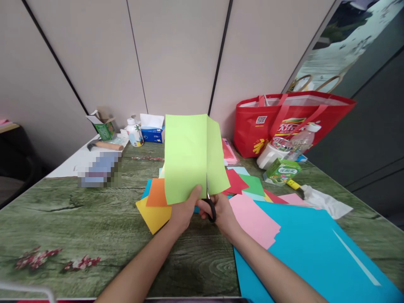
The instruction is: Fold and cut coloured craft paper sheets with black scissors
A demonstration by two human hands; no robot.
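A light green sheet of paper (186, 155) is held upright above the table, with a crease or cut line running down its right part. My left hand (185, 207) grips its bottom edge, thumb in front. My right hand (221, 210) is closed on scissors (211, 209) with black handles, whose blades are at the sheet's lower edge, along that line. Behind and below the sheet lie orange paper (157, 193) and yellow paper (154, 214). Pink paper (254, 221) rests beside my right hand on a large blue sheet (303, 248).
A red bag (252, 130), a white mug (268, 155), a plastic bottle (304, 139) and a green box (282, 171) stand back right. At the back left are a tissue box (153, 134), a white bottle (135, 132), a hammer (105, 145) and a pixelated object (101, 169).
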